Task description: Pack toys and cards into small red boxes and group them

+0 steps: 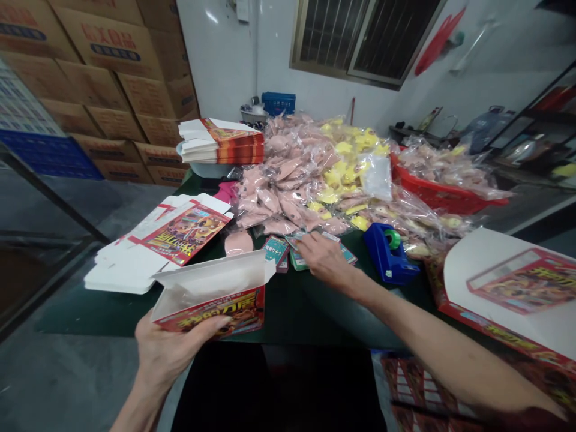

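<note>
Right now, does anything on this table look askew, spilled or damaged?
Nothing looks damaged. The stack of flat cartons on the left is fanned out unevenly, and one pink packet lies apart from the heap of bagged items, beside the open box in the left hand.

This is a small packing workshop that doubles as a stockroom. Brown shipping cartons (112, 72) are stacked high along the left wall. The dark green tabletop (288, 303) carries flat, unfolded printed boxes (148, 246) in stacks and one open printed box (216, 297) already folded up. It also holds a heap of plastic-bagged pink and yellow goods (310, 174), a red basket (432, 192) full of more bags, and a blue tape dispenser (387, 252). Behind stand bare plastered walls and a barred window (364, 36).
</note>
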The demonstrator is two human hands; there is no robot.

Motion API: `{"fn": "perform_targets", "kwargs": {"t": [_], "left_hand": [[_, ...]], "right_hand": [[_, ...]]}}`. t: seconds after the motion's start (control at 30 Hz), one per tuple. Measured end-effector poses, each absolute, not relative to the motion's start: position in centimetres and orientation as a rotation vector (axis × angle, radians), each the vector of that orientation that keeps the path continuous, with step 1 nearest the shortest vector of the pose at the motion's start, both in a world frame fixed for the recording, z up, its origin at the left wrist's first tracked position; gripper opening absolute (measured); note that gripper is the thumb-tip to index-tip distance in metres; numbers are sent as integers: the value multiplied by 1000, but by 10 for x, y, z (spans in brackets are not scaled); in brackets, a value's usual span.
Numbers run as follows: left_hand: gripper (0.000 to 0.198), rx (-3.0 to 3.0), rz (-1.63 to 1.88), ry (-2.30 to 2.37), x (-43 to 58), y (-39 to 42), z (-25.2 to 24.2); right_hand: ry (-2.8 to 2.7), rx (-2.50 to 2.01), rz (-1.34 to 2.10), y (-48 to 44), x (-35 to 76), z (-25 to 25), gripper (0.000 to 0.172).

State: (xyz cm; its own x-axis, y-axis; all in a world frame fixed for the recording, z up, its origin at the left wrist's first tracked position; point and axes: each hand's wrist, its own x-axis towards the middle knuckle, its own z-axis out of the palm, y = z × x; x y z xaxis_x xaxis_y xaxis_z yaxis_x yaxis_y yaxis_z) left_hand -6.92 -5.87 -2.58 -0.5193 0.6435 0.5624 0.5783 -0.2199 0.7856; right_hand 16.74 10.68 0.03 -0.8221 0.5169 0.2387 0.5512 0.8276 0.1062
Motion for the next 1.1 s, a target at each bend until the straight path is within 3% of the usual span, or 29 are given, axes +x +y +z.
{"fn": "perform_targets", "kwargs": {"t": [0.2, 0.4, 0.57, 0.77, 0.87, 1.0, 1.1], "left_hand": [[26, 1489, 1876, 1901, -70, -60, -27], [26, 1474, 1881, 1822, -70, -58, -23], [26, 1423, 1883, 1773, -68, -58, -17], [27, 1334, 1854, 1750, -68, -57, -15], [28, 1337, 1836, 1763, -69, -57, -16], [29, 1339, 1848, 1764, -69, -56, -18], [30, 1328, 1828, 1758, -70, -57, -22]], "right_hand": [[-2730, -811, -46, 108, 161, -19, 22], [-2785, -644, 302, 136, 167, -13, 15], [-2811, -531, 398, 142, 162, -11, 13], [-2803, -595, 198, 121, 163, -6, 14], [-2785, -641, 76, 106, 171, 8, 8], [-2711, -735, -218, 94, 181, 33, 24], [-2676, -759, -548, 92, 181, 40, 26]]}}
